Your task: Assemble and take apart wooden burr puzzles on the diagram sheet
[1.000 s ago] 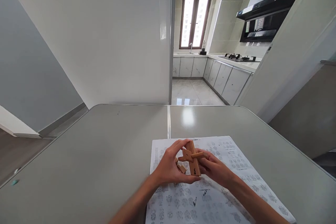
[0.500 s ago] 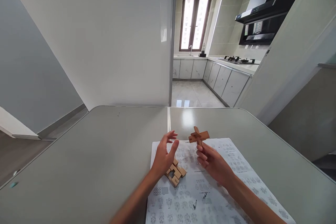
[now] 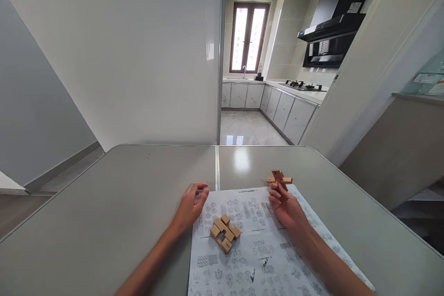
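Wooden cross partly behind fingers, sheet cut off below, print illegible

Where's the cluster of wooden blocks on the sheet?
In the head view, the block cluster lies on the left part of the printed sheet, between the left hand and the right hand, nearer the left.

Puzzle blocks on sheet between your hands, kitchen behind the table.
Printed sheet lies on the table, near side, right of centre; puzzle block cluster sits on its left half. Your left hand is at the sheet's left edge, beyond and left of the cluster; your right hand, over the sheet's right side, has the crossed puzzle pieces at its fingertips. Past the table: wall left, kitchen right, window at back, gas stove on the right-hand counter, range hood above.
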### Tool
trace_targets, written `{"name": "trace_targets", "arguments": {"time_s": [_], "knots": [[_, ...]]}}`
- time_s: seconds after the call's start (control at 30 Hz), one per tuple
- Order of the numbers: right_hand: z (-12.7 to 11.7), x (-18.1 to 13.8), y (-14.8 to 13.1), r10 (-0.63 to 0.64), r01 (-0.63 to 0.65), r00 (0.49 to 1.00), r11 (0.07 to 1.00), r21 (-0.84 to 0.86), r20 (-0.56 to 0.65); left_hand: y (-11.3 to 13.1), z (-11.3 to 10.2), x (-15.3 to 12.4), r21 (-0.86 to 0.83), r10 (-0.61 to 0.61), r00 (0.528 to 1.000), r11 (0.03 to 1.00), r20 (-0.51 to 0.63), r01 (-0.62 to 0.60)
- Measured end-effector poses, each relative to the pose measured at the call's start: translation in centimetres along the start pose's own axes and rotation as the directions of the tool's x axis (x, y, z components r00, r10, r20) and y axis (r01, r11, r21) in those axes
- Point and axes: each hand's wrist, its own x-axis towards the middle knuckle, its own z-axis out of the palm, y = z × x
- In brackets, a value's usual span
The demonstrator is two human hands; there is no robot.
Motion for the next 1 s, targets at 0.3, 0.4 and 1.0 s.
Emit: {"name": "trace_targets", "arguments": {"time_s": [0.3, 0.4, 1.0], "knots": [[-0.8, 0.6, 0.1, -0.017, 0.015, 0.999, 0.999, 0.032, 0.051, -0.6, -3.0, -1.8, 0.188, 0.14, 0.981, 0.969, 0.131, -0.163], [-0.7, 0.6, 0.1, -0.016, 0.014, 0.999, 0.999, 0.035, 0.047, -1.2, -3.3, -2.0, 0.243, 0.157, 0.977, 0.952, 0.144, -0.188], [0.6, -0.3, 1.0, 0.118, -0.1, 0.989, 0.978, -0.183, 0.091, -4.2, -2.6, -1.5, 0.374, 0.211, 0.976, 0.902, 0.058, -0.217]]}}
